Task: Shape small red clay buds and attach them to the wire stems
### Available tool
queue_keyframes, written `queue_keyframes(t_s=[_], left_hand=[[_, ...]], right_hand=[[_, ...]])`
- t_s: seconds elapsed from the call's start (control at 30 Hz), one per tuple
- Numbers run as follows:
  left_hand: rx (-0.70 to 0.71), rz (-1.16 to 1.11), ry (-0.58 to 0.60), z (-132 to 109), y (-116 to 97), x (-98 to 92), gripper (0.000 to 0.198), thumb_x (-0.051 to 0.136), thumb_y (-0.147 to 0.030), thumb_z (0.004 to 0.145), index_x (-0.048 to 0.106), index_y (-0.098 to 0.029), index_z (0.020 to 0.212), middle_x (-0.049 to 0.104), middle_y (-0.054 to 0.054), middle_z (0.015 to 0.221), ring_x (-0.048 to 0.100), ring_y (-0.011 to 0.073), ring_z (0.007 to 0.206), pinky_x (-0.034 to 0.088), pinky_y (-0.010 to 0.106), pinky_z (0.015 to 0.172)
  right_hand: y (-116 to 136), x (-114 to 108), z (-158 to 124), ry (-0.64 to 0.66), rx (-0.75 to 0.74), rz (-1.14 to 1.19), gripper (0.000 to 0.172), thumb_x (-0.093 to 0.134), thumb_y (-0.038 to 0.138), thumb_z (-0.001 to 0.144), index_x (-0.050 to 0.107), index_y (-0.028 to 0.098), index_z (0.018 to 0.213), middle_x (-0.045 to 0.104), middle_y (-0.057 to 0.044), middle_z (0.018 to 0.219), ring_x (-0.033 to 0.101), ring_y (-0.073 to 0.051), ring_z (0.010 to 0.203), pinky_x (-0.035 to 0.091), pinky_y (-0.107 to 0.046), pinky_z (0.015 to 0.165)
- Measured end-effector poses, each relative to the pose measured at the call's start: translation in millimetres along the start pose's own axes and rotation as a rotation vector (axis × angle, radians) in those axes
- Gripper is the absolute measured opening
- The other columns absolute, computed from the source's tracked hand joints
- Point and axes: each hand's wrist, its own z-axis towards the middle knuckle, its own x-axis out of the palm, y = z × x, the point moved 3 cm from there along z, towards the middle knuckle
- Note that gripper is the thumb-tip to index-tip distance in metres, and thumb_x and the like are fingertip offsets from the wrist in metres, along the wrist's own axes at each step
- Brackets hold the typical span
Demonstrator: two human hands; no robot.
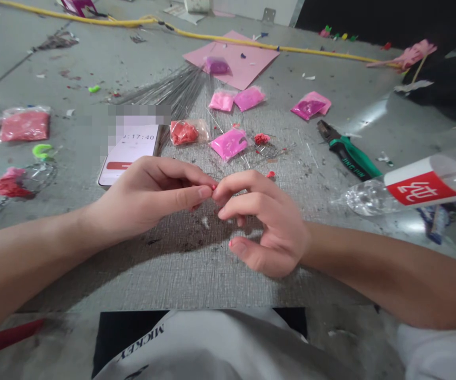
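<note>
My left hand (152, 198) is closed in a pinch, thumb against fingers, on a tiny red-pink bit of modelling clay (214, 187). The forefinger of my right hand (265, 221) meets that bit from the other side. The right thumb stands well apart from its fingers, with a speck of pink at its tip. Just beyond the hands lie a bright pink clay packet (229, 144), an opened packet of red clay (184, 133) and a small red clay piece on looped wire (262, 139).
A phone (131, 142) showing a timer lies behind my left hand. Thin wires (168, 92) fan out beyond it. Green-handled pliers (349, 150) and a plastic bottle (421, 184) are at right. At left are a red clay packet (25, 125) and a red clay flower (14, 183).
</note>
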Motion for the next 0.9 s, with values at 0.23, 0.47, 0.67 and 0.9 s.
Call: queue_keyframes(t_s=[0.23, 0.47, 0.67, 0.9], left_hand=[[-0.004, 0.034, -0.066, 1, -2, 3.7, 0.009, 0.079, -0.017, 0.086, 0.085, -0.025, 0.087, 0.077, 0.0, 0.081, 0.062, 0.01, 0.07, 0.05, 0.018, 0.06], [0.036, 0.026, -0.057, 1, -2, 3.0, 0.011, 0.081, -0.019, 0.086, 0.086, -0.027, 0.093, 0.078, 0.0, 0.084, 0.064, 0.0113, 0.071, 0.052, 0.02, 0.063], [0.082, 0.047, -0.012, -1, -8, 1.9, 0.008, 0.079, -0.017, 0.089, 0.084, -0.022, 0.093, 0.079, 0.001, 0.088, 0.065, 0.0109, 0.074, 0.053, 0.021, 0.066], [0.089, 0.064, -0.008, -1, -11, 4.3, 0.007, 0.075, -0.015, 0.092, 0.082, -0.017, 0.092, 0.079, 0.003, 0.09, 0.063, 0.0106, 0.074, 0.051, 0.022, 0.065]], right_hand=[[0, -2, 2, 0.015, 0.032, 0.019, 0.022, 0.064, 0.024, 0.086, 0.061, 0.016, 0.107, 0.063, -0.012, 0.115, 0.066, -0.018, 0.092, 0.054, -0.025, 0.056], [-2, -2, 2, 0.026, 0.047, 0.089, 0.025, 0.066, 0.024, 0.084, 0.061, 0.016, 0.107, 0.06, -0.012, 0.117, 0.063, -0.016, 0.089, 0.054, -0.024, 0.055], [-1, -2, 2, 0.005, 0.015, 0.07, 0.024, 0.065, 0.027, 0.084, 0.061, 0.018, 0.105, 0.061, -0.011, 0.116, 0.061, -0.016, 0.087, 0.054, -0.026, 0.058], [-1, -1, 1, 0.006, 0.008, 0.027, 0.023, 0.062, 0.028, 0.085, 0.06, 0.02, 0.106, 0.062, -0.01, 0.117, 0.064, -0.018, 0.088, 0.058, -0.032, 0.066]])
